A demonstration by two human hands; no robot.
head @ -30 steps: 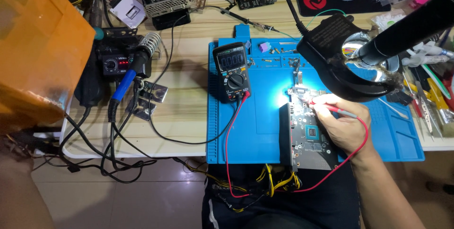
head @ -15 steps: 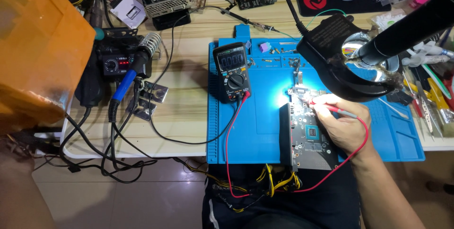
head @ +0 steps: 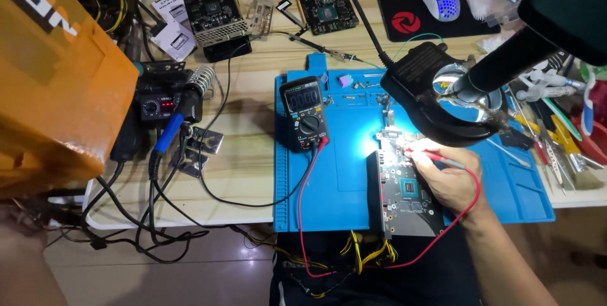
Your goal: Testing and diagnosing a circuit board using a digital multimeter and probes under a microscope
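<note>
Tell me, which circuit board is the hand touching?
The dark one on the blue mat, circuit board, under the right hand. The other boards lie untouched at the table's far edge.

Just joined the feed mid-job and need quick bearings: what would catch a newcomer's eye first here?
The bright blue work mat at the centre of the wooden bench stands out, with a black multimeter on its left part. On its right part the right hand holds a red probe on a dark circuit board, under a black ring-shaped magnifier lamp. A big orange box fills the left edge.
</note>
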